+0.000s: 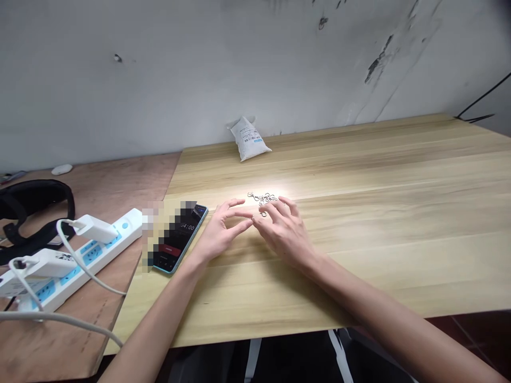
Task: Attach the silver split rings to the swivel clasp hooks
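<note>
A small pile of silvery metal clasps (268, 198), looking like lobster clasps or key-ring hooks, lies on the light wooden table (379, 213). In front of the pile, the fingertips of both hands come together. My left hand (219, 229) has its thumb and index finger pinched at a tiny shiny piece, its other fingers loosely stretched. My right hand (285, 231) is curled at the same spot, thumb against the left fingertips. Its other fingers bend over the near right side of the pile. What lies between the fingertips is too small to name.
Left of my left hand lies a phone (181, 239), partly pixelated. A white power strip (90, 258) with plugged-in chargers and cables rests on a brown board (155, 165), beside a black strap-like item (59, 189). A white packet (249, 141) stands near the wall.
</note>
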Demonstrator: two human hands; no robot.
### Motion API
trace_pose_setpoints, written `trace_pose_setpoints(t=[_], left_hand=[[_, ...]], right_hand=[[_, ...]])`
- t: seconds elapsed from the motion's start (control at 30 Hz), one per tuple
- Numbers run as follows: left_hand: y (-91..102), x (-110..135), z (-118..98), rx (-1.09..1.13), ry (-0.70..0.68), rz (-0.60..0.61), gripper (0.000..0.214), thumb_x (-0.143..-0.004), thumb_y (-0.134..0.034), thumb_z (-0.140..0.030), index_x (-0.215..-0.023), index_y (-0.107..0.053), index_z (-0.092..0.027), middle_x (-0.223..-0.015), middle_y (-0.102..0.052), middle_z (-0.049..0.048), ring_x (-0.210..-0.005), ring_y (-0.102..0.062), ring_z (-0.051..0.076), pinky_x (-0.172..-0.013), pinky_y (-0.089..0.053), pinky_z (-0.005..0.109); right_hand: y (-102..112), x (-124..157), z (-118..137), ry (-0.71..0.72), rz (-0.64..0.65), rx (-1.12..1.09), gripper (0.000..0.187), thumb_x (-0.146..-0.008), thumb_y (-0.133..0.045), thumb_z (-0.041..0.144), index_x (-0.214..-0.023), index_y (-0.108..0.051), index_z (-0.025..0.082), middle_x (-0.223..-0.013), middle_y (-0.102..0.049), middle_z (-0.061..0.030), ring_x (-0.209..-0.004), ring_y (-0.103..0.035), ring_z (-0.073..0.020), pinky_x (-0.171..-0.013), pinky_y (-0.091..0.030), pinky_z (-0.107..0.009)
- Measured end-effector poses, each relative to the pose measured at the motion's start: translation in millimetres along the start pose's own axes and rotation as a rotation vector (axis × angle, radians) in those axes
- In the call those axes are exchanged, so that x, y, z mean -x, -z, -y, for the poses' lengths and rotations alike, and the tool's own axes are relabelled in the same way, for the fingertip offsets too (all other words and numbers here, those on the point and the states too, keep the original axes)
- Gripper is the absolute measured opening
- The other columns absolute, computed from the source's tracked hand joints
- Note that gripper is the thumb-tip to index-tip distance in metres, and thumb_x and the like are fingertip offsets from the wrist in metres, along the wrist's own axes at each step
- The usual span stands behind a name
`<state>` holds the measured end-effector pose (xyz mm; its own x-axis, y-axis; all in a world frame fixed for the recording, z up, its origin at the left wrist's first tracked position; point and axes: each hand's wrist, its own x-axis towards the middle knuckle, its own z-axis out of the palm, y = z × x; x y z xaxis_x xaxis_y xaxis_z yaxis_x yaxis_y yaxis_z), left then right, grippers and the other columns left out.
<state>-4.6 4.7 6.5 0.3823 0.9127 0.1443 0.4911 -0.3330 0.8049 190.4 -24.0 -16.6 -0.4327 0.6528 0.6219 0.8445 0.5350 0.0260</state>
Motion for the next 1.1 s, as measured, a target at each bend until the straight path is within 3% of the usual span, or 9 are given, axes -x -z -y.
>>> trace_pose_setpoints(t=[0.33, 0.47, 0.63, 0.7, 0.8, 0.93, 1.1], left_hand=[[5.5, 0.0, 1.3, -0.124, -0.073, -0.015, 0.01, -0.084, -0.071, -0.038, -0.084, -0.073, -0.028, -0.144, -0.052, 0.0001, -0.145, -0.032, 0.025, -0.12, -0.023, 0.055], [2.9, 0.3, 2.6, -0.346, -0.188, -0.075, 0.008, -0.086, -0.068, -0.032, -0.083, -0.073, -0.027, -0.144, -0.052, 0.0012, -0.146, -0.028, 0.028, -0.119, -0.009, 0.065], [-7.8, -0.3, 2.9, -0.686, -0.389, -0.185, 0.014, -0.091, -0.061, -0.027, -0.082, -0.071, -0.025, -0.145, -0.051, 0.0018, -0.145, -0.03, 0.028, -0.121, -0.003, 0.062], [-5.8, -2.0, 7.0, -0.693, -0.381, -0.142, 0.011, -0.092, -0.059, -0.027, -0.093, -0.07, -0.025, -0.147, -0.049, 0.0032, -0.145, -0.032, 0.028, -0.121, -0.012, 0.06], [9.4, -4.1, 17.8, -0.618, -0.296, -0.039, 0.03, -0.093, -0.057, -0.027, -0.123, -0.059, -0.024, -0.15, -0.044, 0.0093, -0.138, -0.04, 0.028, -0.115, -0.032, 0.053], [37.8, -1.9, 27.5, -0.527, -0.196, 0.03, 0.021, -0.094, -0.053, -0.032, -0.107, -0.067, -0.024, -0.126, -0.061, 0.0078, -0.12, -0.055, 0.026, -0.105, -0.041, 0.048], [50.5, 3.9, 23.9, -0.486, -0.15, 0.216, 0.022, -0.088, -0.062, -0.043, -0.099, -0.073, -0.027, -0.117, -0.063, 0.0051, -0.11, -0.058, 0.025, -0.1, -0.042, 0.044]], right_hand=[[-1.1, 1.7, -2.5, -0.03, 0.029, -0.176, 0.021, -0.097, -0.052, 0.026, -0.09, -0.071, 0.025, -0.103, -0.065, -0.0067, -0.099, -0.054, -0.0198, -0.108, -0.029, -0.044], [-0.9, 0.5, -2.7, -0.084, 0.122, -0.343, 0.023, -0.097, -0.051, 0.027, -0.085, -0.07, 0.021, -0.106, -0.065, -0.0075, -0.1, -0.055, -0.0205, -0.106, -0.03, -0.046], [-1.6, 0.4, -8.9, -0.144, 0.184, -0.466, 0.023, -0.095, -0.053, 0.026, -0.082, -0.07, 0.021, -0.103, -0.065, -0.006, -0.1, -0.054, -0.0205, -0.1, -0.034, -0.043], [-4.4, 0.2, -15.8, -0.167, 0.185, -0.457, 0.023, -0.095, -0.054, 0.027, -0.081, -0.07, 0.021, -0.102, -0.065, -0.0063, -0.1, -0.054, -0.021, -0.097, -0.035, -0.042], [-9.4, -0.9, -29.6, -0.207, 0.175, -0.411, 0.021, -0.095, -0.054, 0.027, -0.085, -0.072, 0.02, -0.1, -0.065, -0.0078, -0.098, -0.054, -0.0216, -0.09, -0.037, -0.039], [0.0, -0.4, -46.2, -0.219, 0.142, -0.38, 0.02, -0.096, -0.052, 0.025, -0.1, -0.071, 0.02, -0.098, -0.065, -0.0083, -0.092, -0.058, -0.0199, -0.082, -0.038, -0.035], [45.5, 19.1, -46.6, -0.062, 0.296, -0.191, 0.027, -0.098, -0.048, 0.02, -0.083, -0.07, 0.017, -0.084, -0.065, -0.0056, -0.076, -0.056, -0.0168, -0.077, -0.036, -0.033]])
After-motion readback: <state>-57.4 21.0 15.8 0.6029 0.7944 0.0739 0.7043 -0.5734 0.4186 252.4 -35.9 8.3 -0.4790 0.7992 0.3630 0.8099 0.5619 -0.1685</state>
